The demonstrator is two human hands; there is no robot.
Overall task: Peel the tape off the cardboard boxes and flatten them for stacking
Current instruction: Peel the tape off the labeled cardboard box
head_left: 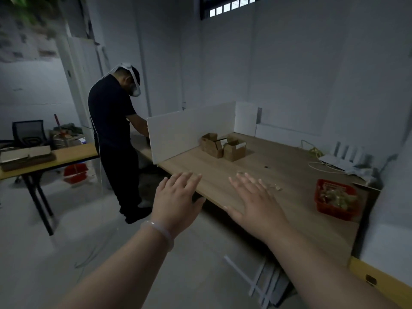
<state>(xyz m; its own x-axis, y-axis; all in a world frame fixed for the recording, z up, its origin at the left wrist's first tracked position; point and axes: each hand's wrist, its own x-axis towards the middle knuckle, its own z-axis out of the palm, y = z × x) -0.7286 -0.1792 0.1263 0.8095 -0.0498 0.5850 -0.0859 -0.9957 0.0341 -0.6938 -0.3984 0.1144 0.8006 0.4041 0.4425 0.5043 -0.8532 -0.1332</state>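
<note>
I see both hands out flat over the near edge of the wooden table, which has a matte, pale-grained rectangular top. My left hand is palm down at the table's near corner, fingers straight and spread, gripping nothing. A smooth, translucent bracelet circles its wrist. My right hand lies further in over the tabletop, also palm down with fingers fanned and released. I cannot tell whether either palm touches the wood.

The cardboard boxes sit toward the far side of the table, well apart from both hands and near the white divider panel standing on the table's left edge. They are small, brown and blocky, huddled together and touching. I count two for certain, and a third may stand behind them. Their openings face up with flaps raised, and something pale shows inside. The cluster's long axis runs roughly across the table, but each box's own long axis is too small to read.

One red plastic mesh basket rests at the table's right side. One person in dark clothes stands beyond the table's left edge.
</note>
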